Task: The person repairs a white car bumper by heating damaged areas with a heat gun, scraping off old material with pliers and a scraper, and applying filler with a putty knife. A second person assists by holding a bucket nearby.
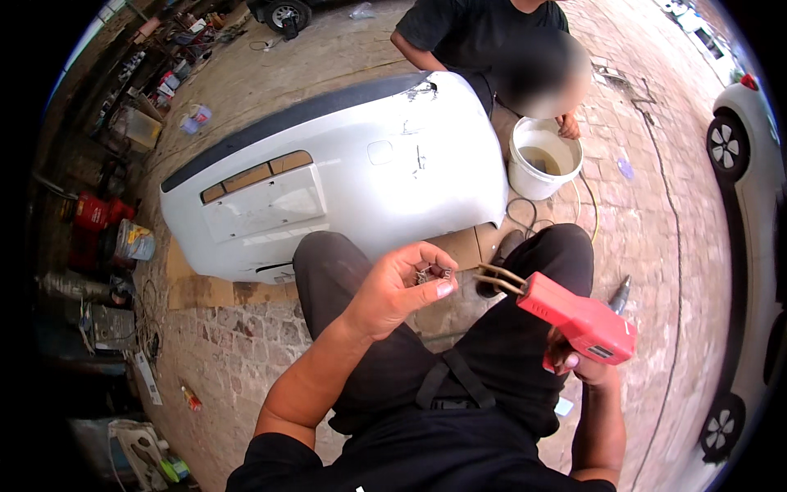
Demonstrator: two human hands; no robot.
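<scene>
Right hand [584, 361] at 4 o'clock, grip wrapped tight round the handle of a red stapler gun [578, 321]. Gun points toward 10 o'clock, its two brass prongs [498, 280] bare and aimed at the left hand.

Left hand [399, 289] near centre, palm up, fingers curled in. Thumb and fingertips pinch a small bunch of metal staples [433, 272]; grip closed down to just that cluster. Prong tips sit just beside the staples, small gap, not touching.

Both hands hover over the person's black-trousered knees [361, 271], squatting on a brick floor [246, 344].

Beyond the knees, 11 to 12 o'clock: silver bumper [344, 176] lying on cardboard [197, 289], black strip along its top edge, cracks visible near its right end.

1 o'clock: white bucket [541, 160] with murky water, just beside the bumper's right end. Second person in black shirt [475, 33] crouches behind it, one hand on the bucket rim.

9 o'clock: red machine [94, 213] and clutter along the wall. 3 o'clock: white car [750, 139], well apart.
</scene>
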